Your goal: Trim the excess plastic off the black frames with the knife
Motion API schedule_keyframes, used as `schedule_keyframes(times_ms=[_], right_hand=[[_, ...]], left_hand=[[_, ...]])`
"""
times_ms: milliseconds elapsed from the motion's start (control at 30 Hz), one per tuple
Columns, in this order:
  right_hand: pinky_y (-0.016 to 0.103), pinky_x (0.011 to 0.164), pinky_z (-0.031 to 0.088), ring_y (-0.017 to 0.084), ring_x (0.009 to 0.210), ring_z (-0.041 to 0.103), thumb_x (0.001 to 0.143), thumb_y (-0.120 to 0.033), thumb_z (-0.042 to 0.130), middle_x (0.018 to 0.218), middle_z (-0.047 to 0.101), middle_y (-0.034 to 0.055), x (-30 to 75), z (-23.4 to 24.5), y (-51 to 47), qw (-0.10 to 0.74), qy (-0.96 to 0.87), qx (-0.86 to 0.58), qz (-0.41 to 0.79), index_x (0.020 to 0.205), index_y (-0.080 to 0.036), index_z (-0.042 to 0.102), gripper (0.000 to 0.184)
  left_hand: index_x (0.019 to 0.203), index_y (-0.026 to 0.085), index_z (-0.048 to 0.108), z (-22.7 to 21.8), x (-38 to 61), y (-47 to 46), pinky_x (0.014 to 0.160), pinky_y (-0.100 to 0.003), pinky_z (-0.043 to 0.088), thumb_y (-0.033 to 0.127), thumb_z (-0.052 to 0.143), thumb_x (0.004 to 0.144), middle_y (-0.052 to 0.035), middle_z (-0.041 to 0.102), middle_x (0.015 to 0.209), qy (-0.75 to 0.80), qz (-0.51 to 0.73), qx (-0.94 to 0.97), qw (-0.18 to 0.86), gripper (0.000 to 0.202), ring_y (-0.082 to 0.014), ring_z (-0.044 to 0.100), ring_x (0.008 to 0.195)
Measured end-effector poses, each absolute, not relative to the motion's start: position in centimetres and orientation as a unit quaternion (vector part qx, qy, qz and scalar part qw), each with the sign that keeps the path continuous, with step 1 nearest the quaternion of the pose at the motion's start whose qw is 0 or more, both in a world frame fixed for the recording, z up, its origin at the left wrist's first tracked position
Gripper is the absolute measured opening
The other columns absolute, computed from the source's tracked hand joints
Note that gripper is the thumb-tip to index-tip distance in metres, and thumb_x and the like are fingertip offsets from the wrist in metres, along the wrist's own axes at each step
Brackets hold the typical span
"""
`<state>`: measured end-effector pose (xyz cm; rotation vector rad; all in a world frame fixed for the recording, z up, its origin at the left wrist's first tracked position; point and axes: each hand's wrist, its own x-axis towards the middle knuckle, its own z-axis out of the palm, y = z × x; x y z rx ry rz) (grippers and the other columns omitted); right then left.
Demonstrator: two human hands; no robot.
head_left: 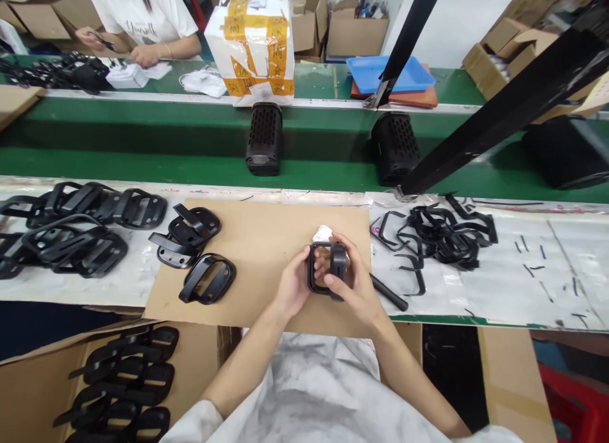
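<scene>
Between my two hands is a black plastic frame with a raised handle, held above a brown cardboard sheet. My left hand grips its left side, with fingertips showing through the opening. My right hand is closed round the right side, its thumb pressing near the handle. A crumpled white scrap lies just beyond the frame. Beside my right hand rests a black rod-shaped tool, one end hidden. Several similar frames with handles sit on the sheet's left part.
More black frames are piled at left, others in a carton below. Curved black strips lie right. Black perforated housings stand on the green conveyor. A slanted black post rises at right. Across sits another person.
</scene>
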<state>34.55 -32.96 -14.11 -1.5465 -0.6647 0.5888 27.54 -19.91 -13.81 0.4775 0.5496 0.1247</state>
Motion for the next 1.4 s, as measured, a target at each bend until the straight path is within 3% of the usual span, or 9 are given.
schedule_keyframes(times_ms=[100, 300, 567, 700, 867, 967, 1067, 1200, 1400], right_hand=[[0.046, 0.104, 0.058, 0.032, 0.13, 0.063, 0.09, -0.062, 0.071, 0.152, 0.055, 0.0137, 34.9, -13.1, -33.2, 0.635, -0.306, -0.647, 0.29, 0.155, -0.029, 0.04, 0.08], [0.049, 0.117, 0.045, 0.035, 0.143, 0.051, 0.088, -0.064, 0.072, 0.157, 0.05, 0.0124, 34.9, -12.3, -33.8, 0.639, -0.338, -0.626, 0.293, 0.153, -0.027, 0.043, 0.081], [0.05, 0.116, 0.046, 0.036, 0.142, 0.052, 0.084, -0.068, 0.073, 0.155, 0.053, 0.0127, 35.4, -12.4, -34.2, 0.628, -0.345, -0.643, 0.272, 0.152, -0.026, 0.048, 0.084], [0.051, 0.117, 0.045, 0.037, 0.14, 0.054, 0.083, -0.068, 0.075, 0.156, 0.052, 0.0134, 35.7, -12.4, -34.0, 0.641, -0.353, -0.627, 0.267, 0.15, -0.025, 0.05, 0.084], [0.052, 0.114, 0.048, 0.036, 0.137, 0.057, 0.086, -0.067, 0.07, 0.154, 0.054, 0.0122, 35.8, -13.0, -32.9, 0.699, -0.297, -0.616, 0.208, 0.149, -0.027, 0.05, 0.077], [0.05, 0.105, 0.055, 0.035, 0.126, 0.064, 0.087, -0.065, 0.069, 0.157, 0.05, 0.0128, 35.9, -13.3, -32.1, 0.732, -0.264, -0.598, 0.191, 0.153, -0.028, 0.045, 0.079], [0.049, 0.104, 0.056, 0.033, 0.125, 0.066, 0.087, -0.06, 0.072, 0.159, 0.05, 0.0113, 36.1, -13.2, -31.8, 0.739, -0.267, -0.582, 0.21, 0.155, -0.03, 0.046, 0.078], [0.051, 0.107, 0.054, 0.036, 0.131, 0.062, 0.081, -0.064, 0.076, 0.158, 0.052, 0.0125, 36.7, -12.5, -32.0, 0.718, -0.299, -0.593, 0.206, 0.15, -0.026, 0.053, 0.082], [0.05, 0.104, 0.056, 0.037, 0.133, 0.061, 0.082, -0.065, 0.075, 0.159, 0.052, 0.0106, 37.9, -11.2, -32.4, 0.701, -0.339, -0.592, 0.21, 0.152, -0.027, 0.053, 0.082]], left_hand=[[0.077, 0.015, 0.061, -13.4, 27.2, -18.4, 0.06, -0.024, 0.046, 0.045, 0.06, 0.098, -0.0006, 0.049, 0.069, 0.238, -0.027, 0.188, 0.953, 0.037, -0.012, 0.05, 0.059], [0.078, 0.012, 0.062, -13.0, 26.5, -17.7, 0.062, -0.025, 0.048, 0.038, 0.047, 0.106, -0.0004, 0.046, 0.068, 0.194, -0.083, 0.137, 0.968, 0.041, -0.0117, 0.048, 0.058], [0.069, 0.014, 0.06, -13.1, 26.6, -19.1, 0.063, -0.024, 0.045, 0.033, 0.056, 0.103, -0.0005, 0.046, 0.063, 0.21, -0.018, 0.152, 0.966, 0.039, -0.0117, 0.045, 0.059], [0.069, 0.015, 0.062, -12.8, 26.6, -19.5, 0.066, -0.024, 0.045, 0.042, 0.069, 0.096, 0.0005, 0.047, 0.064, 0.206, 0.014, 0.186, 0.961, 0.038, -0.0118, 0.047, 0.063], [0.079, 0.012, 0.071, -13.1, 26.1, -19.8, 0.066, -0.022, 0.044, 0.055, 0.078, 0.086, -0.0043, 0.061, 0.076, 0.23, 0.05, 0.278, 0.931, 0.044, -0.013, 0.055, 0.073], [0.085, 0.012, 0.073, -13.7, 25.5, -20.1, 0.058, -0.02, 0.039, 0.049, 0.083, 0.083, -0.0047, 0.066, 0.084, 0.229, 0.025, 0.258, 0.938, 0.039, -0.008, 0.05, 0.064], [0.082, 0.014, 0.07, -13.9, 25.0, -20.7, 0.056, -0.019, 0.037, 0.042, 0.088, 0.079, -0.0004, 0.064, 0.079, 0.235, 0.014, 0.173, 0.956, 0.033, -0.0043, 0.041, 0.054], [0.076, 0.015, 0.066, -13.7, 24.7, -21.4, 0.064, -0.022, 0.044, 0.041, 0.086, 0.082, 0.0014, 0.057, 0.067, 0.222, 0.033, 0.147, 0.963, 0.033, -0.0073, 0.045, 0.057], [0.077, 0.014, 0.069, -13.4, 25.1, -20.4, 0.068, -0.025, 0.042, 0.045, 0.081, 0.086, -0.0049, 0.064, 0.078, 0.187, 0.045, 0.278, 0.941, 0.035, -0.0136, 0.056, 0.073]])
